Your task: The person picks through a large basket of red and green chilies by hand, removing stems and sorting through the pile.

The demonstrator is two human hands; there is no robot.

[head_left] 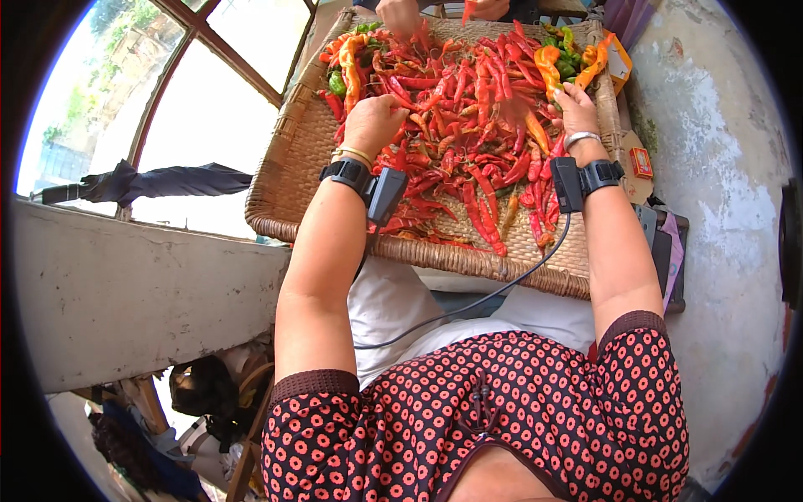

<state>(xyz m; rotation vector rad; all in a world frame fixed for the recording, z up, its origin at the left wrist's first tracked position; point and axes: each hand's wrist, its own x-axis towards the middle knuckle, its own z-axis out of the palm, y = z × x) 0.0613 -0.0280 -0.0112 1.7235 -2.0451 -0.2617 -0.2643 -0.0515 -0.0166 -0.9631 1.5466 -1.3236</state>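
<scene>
A shallow woven basket tray (272, 180) lies across my lap, heaped with red chilli peppers (481, 188). Over its left part, my left hand (374, 125) has its fingers curled down among the chillies; what they pinch, if anything, is hidden. Toward the right side, my right hand (577, 115) reaches forward, thumb and fingers apart. Its fingertips are at the lower end of an orange pepper (548, 69), and I see nothing clearly gripped. A smeared red patch shows just left of that hand. Another long orange pepper (349, 71) lies at the far left, beside a green pepper (337, 83).
Another person's hands (400, 15) are at the tray's far edge, one by a red chilli. Green peppers (569, 63) gather in the far right corner. A small red and yellow box (641, 162) lies right of the tray. A folded dark umbrella (180, 182) rests on the window ledge.
</scene>
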